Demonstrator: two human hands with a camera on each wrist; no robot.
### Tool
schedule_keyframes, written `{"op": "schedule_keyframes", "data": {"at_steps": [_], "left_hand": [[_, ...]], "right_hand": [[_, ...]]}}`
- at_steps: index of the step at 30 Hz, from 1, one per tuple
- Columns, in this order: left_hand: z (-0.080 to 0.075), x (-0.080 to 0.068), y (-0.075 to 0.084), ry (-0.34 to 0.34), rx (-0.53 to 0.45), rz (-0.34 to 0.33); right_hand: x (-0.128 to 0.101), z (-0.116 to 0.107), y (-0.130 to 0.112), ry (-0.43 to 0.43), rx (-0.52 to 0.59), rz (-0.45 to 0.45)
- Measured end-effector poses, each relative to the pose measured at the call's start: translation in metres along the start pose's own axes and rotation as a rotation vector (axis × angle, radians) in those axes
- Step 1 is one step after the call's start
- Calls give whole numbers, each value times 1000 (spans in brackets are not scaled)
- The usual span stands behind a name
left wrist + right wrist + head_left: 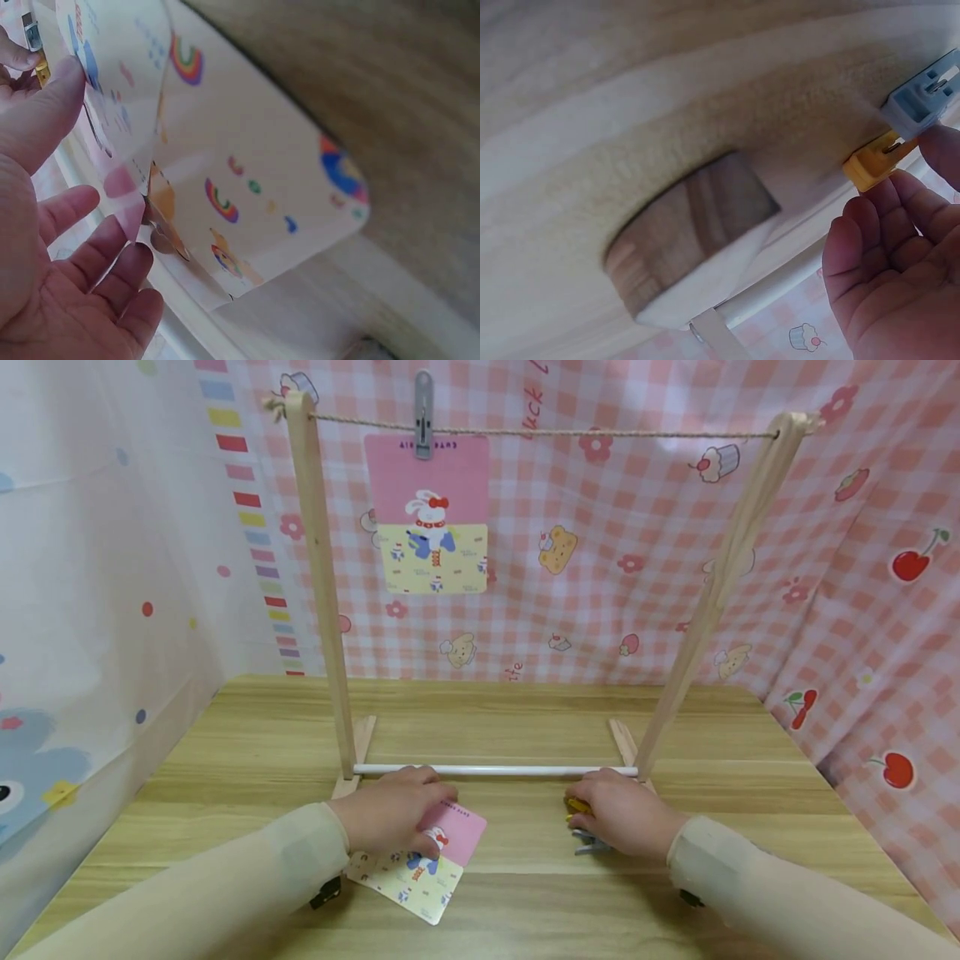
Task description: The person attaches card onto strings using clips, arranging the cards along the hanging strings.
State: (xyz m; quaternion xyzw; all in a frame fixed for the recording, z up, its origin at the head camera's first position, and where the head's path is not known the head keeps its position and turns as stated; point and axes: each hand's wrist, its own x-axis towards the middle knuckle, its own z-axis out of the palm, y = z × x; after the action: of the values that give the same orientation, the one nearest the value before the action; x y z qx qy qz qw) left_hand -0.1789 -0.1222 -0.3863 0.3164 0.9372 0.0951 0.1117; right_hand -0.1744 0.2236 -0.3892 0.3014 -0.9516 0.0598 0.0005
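The two hands are working well apart on the counter (525, 902). The left hand (393, 810) is gripping a pink-and-yellow card (431, 885) near its far left part, the thumb pressing on its printed face and the fingers reaching past its edge. The card is lying near the left upright, its long axis running slantwise from near left to far right; the pink end is pointing far right and the yellow end near left. In the left wrist view, a rainbow-printed surface (259, 187) is showing beside it, though whether this belongs to a second card is unclear.

The right hand (622, 810) is pinching a yellow clip (871, 163) between thumb and fingers on the right side, just short of the white rod (502, 770). The visible end of the clip is pointing left. A grey-blue clip (921, 97) is sitting right beside it on the near side, its ends also facing left.

Beyond the hands, a wooden frame (322, 568) is standing upright with a rope (585, 433) running across its top. Left of the middle, a grey clip (423, 418) is holding a matching card (435, 556), its long axis hanging vertical, pink end up.
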Motion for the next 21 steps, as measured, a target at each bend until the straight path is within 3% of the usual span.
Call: {"op": "schedule_keyframes", "data": {"at_steps": [14, 21], "left_hand": [[1, 2, -1, 38, -70, -9], [-1, 3, -3, 60, -108, 4]], "right_hand": [[2, 2, -2, -12, -30, 28], [2, 2, 1, 34, -3, -20]]}}
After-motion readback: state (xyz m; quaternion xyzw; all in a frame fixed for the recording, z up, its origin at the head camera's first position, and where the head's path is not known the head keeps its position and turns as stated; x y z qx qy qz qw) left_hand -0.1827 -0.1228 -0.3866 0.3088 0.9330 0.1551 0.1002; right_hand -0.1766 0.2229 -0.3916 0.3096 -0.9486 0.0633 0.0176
